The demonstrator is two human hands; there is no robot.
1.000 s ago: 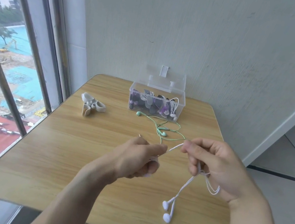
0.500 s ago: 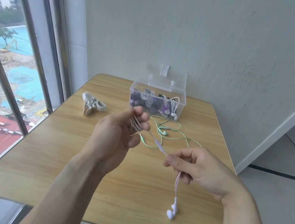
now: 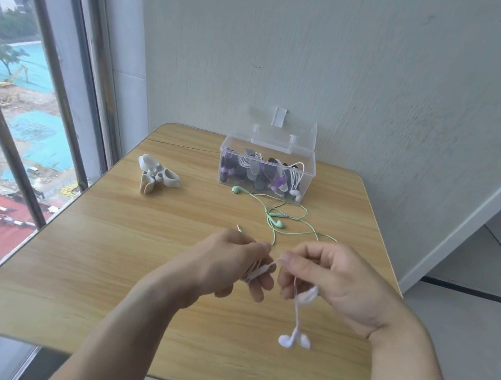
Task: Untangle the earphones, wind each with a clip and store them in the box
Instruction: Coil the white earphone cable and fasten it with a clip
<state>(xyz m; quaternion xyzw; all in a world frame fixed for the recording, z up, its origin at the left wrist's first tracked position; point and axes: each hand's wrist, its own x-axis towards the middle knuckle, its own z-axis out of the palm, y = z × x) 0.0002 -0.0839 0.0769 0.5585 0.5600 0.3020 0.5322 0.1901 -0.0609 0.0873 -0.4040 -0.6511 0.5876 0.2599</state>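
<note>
While the white earphones (image 3: 294, 341) are mid-winding, my left hand (image 3: 229, 265) is curled around the coiled part of their cable, with what looks like the plug tip poking out above my knuckles, so the loops cannot spring apart. My right hand (image 3: 327, 277) pinches the free run of the same cable just beside the left fingers, holding it ready to lay on a further turn. Two earbuds hang together below the right hand, just above the bench (image 3: 95, 263); I judge that slack is what remains to be wound. One green earphone set (image 3: 274, 219) lies loose on the bench in front of the box (image 3: 265, 172), not yet wound. The single clear box stands at the far edge with its lid raised, open to receive bundles; it holds several wound sets, too crowded to count. Spare clips (image 3: 156, 176) lie in one cluster to the left, apparently three, within reach for fastening.
</note>
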